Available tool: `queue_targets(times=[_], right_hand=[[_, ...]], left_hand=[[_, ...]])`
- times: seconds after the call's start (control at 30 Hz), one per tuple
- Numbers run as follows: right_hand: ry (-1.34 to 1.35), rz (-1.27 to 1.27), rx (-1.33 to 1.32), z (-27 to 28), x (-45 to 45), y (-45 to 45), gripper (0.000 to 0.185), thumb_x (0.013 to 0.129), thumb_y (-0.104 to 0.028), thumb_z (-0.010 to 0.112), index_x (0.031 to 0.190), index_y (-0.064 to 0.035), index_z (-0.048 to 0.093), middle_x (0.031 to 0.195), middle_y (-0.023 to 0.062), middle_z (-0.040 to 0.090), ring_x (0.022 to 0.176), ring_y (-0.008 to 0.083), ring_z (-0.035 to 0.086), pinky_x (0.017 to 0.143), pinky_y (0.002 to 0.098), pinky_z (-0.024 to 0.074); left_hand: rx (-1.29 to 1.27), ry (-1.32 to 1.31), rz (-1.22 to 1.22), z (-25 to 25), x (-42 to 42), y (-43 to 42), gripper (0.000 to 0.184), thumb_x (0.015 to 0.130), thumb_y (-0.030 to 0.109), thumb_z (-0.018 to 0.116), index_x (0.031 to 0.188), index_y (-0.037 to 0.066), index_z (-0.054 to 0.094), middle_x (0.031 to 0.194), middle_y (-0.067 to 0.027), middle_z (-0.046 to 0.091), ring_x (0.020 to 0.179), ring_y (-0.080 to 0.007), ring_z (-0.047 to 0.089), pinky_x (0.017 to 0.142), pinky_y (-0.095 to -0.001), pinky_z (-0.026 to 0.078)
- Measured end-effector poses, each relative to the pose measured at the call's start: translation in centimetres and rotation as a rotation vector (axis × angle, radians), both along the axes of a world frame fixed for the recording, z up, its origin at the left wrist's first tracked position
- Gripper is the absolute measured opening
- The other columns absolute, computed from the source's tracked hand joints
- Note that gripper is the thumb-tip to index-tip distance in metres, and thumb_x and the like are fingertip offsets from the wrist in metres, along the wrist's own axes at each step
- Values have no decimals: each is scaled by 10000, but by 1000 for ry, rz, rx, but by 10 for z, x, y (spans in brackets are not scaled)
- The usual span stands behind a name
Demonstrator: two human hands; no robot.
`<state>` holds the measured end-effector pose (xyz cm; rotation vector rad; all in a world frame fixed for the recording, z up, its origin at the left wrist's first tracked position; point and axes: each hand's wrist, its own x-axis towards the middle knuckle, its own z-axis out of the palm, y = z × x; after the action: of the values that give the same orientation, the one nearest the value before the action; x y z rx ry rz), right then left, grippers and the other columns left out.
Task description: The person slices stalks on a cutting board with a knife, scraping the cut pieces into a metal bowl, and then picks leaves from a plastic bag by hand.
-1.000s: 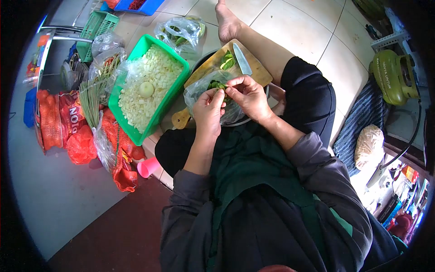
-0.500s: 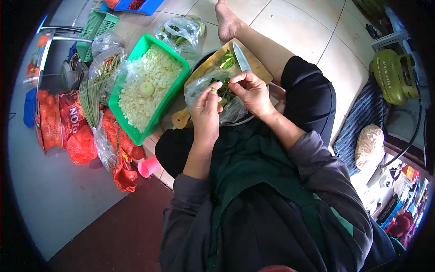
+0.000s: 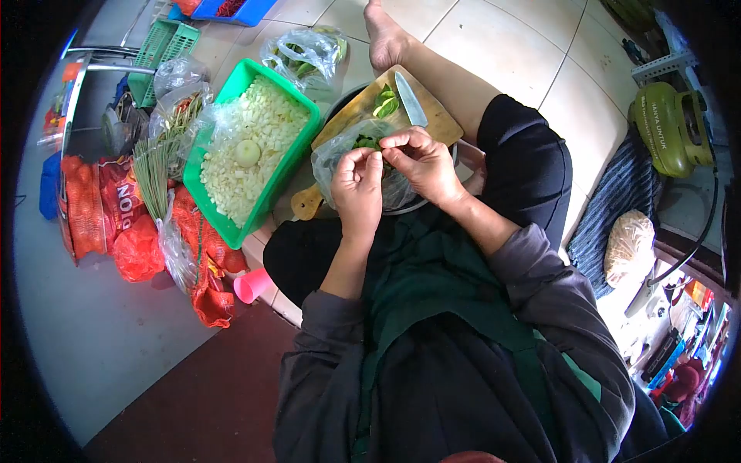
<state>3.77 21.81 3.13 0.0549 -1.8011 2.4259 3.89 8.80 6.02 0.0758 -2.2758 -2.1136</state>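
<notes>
My left hand (image 3: 360, 189) and my right hand (image 3: 426, 168) meet fingertip to fingertip, each in a pinch. Whatever lies between them is too small and covered to make out. Below the fingers is a clear plastic bag (image 3: 328, 160) with green leaves (image 3: 366, 143) in it, partly hidden by my hands. Behind it, a wooden cutting board (image 3: 351, 116) rests on a dark-rimmed basin, mostly covered. Cut green leaves (image 3: 387, 102) and a knife (image 3: 411, 100) lie on the board.
To the left stands a green tray (image 3: 272, 174) of chopped onion with one whole onion (image 3: 248, 153). Beyond it are lemongrass stalks (image 3: 154, 174) and red mesh sacks (image 3: 83, 208). A pink cup (image 3: 251, 285) lies nearby. A green gas cylinder (image 3: 664, 131) stands at right.
My hands have come together, the left moving right and the right slightly left. The small green piece seen in my left fingertips is now hidden.
</notes>
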Motion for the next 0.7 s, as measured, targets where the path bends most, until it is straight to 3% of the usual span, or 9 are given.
queue_targets(times=[0.03,0.13,0.23,0.33,0.43,0.53,0.7], right_hand=[[2,-3,-4,0,0,0,144,907,11,656,1037,-44,686,1029,10,575,936,87,590,850,237,488],[-23,-41,31,3,0,1,123,886,-29,691,1008,-15,694,980,35,598,900,103,616,805,238,511],[-21,-29,-13,6,0,1,124,883,-21,692,1006,-12,686,975,28,602,887,99,620,806,236,512],[-52,-3,-83,0,0,-2,138,878,-12,691,1012,-7,658,969,22,621,884,91,620,806,241,515],[-117,-35,-113,1,0,-3,156,873,-11,691,1015,-7,627,963,23,642,877,80,620,796,243,517],[-141,-97,-18,-1,-2,-2,171,863,-18,696,1013,-9,615,945,30,655,868,76,618,782,244,516],[-107,-100,-7,-6,-1,-7,175,849,-25,702,1003,-6,621,917,29,660,843,74,619,754,239,512]], left_hand=[[-63,71,-12,-1,0,0,130,917,104,679,1017,38,628,857,1,636,719,-24,546,609,-181,435],[-310,187,-47,6,3,0,172,883,78,691,1030,12,629,858,-68,685,781,-138,659,710,-271,525],[-361,211,-74,11,3,-2,197,869,67,689,1049,13,630,873,-102,697,784,-160,677,698,-295,534],[-353,117,-37,8,0,-8,165,884,72,677,1032,14,631,860,-80,692,769,-134,670,669,-279,531],[-163,-88,15,17,-1,-3,128,912,69,651,1025,14,627,858,-60,681,762,-96,647,647,-251,516],[79,-117,65,23,-1,1,99,931,53,624,1020,11,621,869,-40,664,758,-60,615,638,-216,493],[-1,-30,-2,11,-1,0,110,913,31,644,1017,-2,627,867,-17,644,731,-41,572,647,-187,469]])
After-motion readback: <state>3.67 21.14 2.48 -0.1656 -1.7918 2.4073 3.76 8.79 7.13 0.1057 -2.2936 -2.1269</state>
